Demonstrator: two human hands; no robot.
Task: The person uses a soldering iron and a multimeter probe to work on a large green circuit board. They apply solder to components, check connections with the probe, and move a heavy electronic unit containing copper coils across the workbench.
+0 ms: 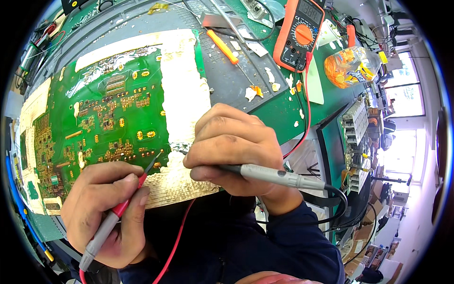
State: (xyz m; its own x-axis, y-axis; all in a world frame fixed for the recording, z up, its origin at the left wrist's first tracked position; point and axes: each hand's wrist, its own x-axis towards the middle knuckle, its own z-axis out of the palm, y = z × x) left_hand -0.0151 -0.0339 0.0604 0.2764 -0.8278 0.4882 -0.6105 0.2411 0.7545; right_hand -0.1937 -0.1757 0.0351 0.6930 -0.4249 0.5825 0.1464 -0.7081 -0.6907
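Green circuit board (109, 113) flat on tabletop (283, 109). Left hand (101, 213), grip closed on red probe (124, 204); right hand (234, 154) clamping grey probe (276, 176). Tips angled to 12 o'clock, meeting board's lower edge for contact.

circuit board (109, 113): glossy green lacquer, gold-coloured metal pads
tape strips (184, 90): cream, papery, matt, wrinkled
red probe (113, 215): smooth plastic, metal tip
grey probe (274, 176): matt plastic
multimeter (299, 33): orange rubbery casing
surface (283, 109): green matt mat
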